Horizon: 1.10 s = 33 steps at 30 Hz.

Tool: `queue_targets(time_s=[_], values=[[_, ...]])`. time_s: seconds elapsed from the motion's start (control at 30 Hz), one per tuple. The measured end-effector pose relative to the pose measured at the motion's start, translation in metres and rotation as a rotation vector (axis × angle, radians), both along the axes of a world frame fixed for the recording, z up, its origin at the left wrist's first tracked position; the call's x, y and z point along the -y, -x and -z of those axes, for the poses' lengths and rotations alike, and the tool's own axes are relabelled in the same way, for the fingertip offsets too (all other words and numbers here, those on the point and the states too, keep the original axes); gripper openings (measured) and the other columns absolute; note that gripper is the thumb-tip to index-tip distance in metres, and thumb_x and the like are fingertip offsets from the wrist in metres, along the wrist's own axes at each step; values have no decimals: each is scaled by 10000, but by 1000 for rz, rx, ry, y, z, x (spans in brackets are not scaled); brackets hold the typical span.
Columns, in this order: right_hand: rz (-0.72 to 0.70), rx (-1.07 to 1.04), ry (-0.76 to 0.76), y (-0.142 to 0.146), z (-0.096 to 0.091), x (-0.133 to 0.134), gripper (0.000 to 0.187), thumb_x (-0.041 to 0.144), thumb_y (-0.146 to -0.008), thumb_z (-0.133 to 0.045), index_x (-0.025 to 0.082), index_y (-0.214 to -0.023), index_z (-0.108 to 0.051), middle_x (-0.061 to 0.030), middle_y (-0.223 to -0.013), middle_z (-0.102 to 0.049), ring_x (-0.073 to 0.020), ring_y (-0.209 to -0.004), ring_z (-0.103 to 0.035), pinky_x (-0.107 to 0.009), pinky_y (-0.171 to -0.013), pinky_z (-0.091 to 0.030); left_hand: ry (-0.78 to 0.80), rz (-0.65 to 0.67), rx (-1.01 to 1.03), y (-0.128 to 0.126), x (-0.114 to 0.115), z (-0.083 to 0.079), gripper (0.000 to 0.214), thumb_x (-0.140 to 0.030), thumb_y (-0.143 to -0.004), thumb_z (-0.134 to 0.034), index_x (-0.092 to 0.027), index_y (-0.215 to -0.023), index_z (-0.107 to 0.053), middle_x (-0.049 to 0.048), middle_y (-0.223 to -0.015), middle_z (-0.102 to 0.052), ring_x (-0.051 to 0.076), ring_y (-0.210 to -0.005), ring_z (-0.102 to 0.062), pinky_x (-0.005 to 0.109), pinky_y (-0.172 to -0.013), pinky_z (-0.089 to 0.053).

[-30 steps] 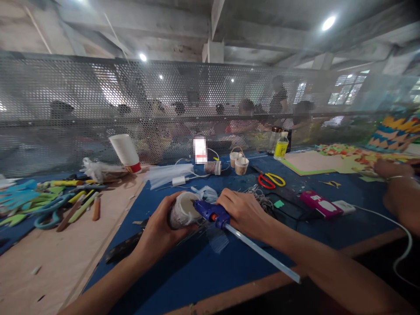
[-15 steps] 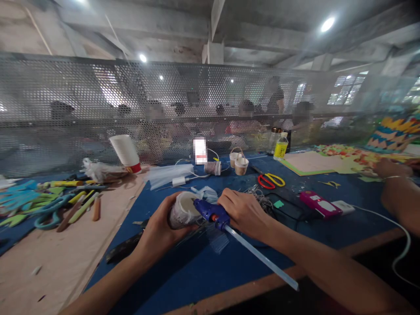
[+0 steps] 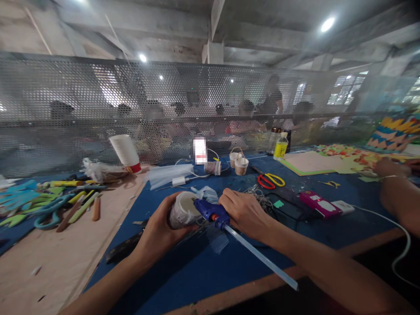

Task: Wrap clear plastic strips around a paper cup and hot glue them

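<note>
My left hand (image 3: 162, 225) is wrapped round a pale cup (image 3: 183, 214), tilted so that its round end faces up and toward me. In my right hand (image 3: 244, 212) is a blue glue gun (image 3: 213, 213), its front end at the cup's rim. A long clear glue stick (image 3: 262, 258) sticks out of the gun's back toward me. Whether the nozzle touches the cup I cannot tell. Just behind the cup lies some thin bluish sheer material (image 3: 208, 193). The fingers of my right hand are partly hidden behind the gun.
Red-and-yellow scissors (image 3: 271, 180), small handled baskets (image 3: 241, 165) and a wound spool (image 3: 212, 168) lie beyond my hands. Blue scissors (image 3: 52, 212) and several tools are at left. A magenta box (image 3: 320, 204) with a white cable and another person's hand (image 3: 392, 168) are at right.
Almost nothing differs. My right hand has shifted very slightly on the glue gun; the cup and my left hand stay in place.
</note>
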State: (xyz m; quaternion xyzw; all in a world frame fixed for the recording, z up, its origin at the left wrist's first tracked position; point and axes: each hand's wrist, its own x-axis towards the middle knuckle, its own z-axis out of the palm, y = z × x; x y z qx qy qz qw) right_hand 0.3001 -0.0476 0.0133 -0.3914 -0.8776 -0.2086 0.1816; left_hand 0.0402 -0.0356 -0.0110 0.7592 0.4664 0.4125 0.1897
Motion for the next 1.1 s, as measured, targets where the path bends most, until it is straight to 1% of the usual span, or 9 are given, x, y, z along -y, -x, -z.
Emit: queue_targets(time_s=[0.2, 0.33, 0.53, 0.83, 0.97, 1.1], values=[[8, 3, 4, 1, 1, 0, 81, 212, -976, -527, 161, -916, -542, -64, -956, -605, -175, -771, -553, -312, -627, -353, -6, 0, 0, 0, 1, 0, 696, -391, -699, -821, -248, -1300, -500, 82, -1187, -676, 276, -1060, -663, 428, -933, -543], [12, 9, 9, 1, 0, 1, 93, 224, -977, -533, 158, -913, -541, -67, -954, -607, -175, -760, -551, -311, -624, -344, -2, -2, 0, 0, 1, 0, 710, -413, -699, -823, -240, -1303, -493, 80, -1198, -668, 284, -1077, -655, 444, -949, -535], [32, 15, 9, 2, -1, 1, 59, 183, -961, -532, 163, -906, -534, -63, -948, -610, -173, -747, -552, -310, -614, -342, 4, -3, -10, 1, 0, 2, 713, -398, -703, -826, -253, -1311, -485, 78, -1207, -666, 268, -1089, -649, 423, -965, -522], [31, 21, 26, 2, -1, 1, 52, 145, -949, -507, 166, -908, -529, -67, -954, -606, -174, -753, -555, -312, -617, -365, -6, 1, -27, 2, -3, 3, 708, -397, -710, -818, -263, -1318, -482, 88, -1211, -660, 280, -1086, -647, 447, -953, -524], [29, 8, 43, 2, -2, 2, 54, 164, -960, -507, 165, -910, -526, -73, -955, -606, -171, -750, -547, -301, -606, -355, -43, -14, -55, 4, -4, 3, 699, -381, -712, -805, -271, -1328, -492, 88, -1220, -661, 292, -1097, -648, 466, -961, -517], [0, -64, 101, 0, -2, 1, 67, 224, -952, -555, 171, -926, -525, -64, -977, -606, -160, -750, -541, -285, -589, -317, -46, -39, -62, 6, -5, 2, 703, -404, -711, -803, -262, -1329, -500, 81, -1227, -663, 288, -1092, -653, 442, -951, -528]])
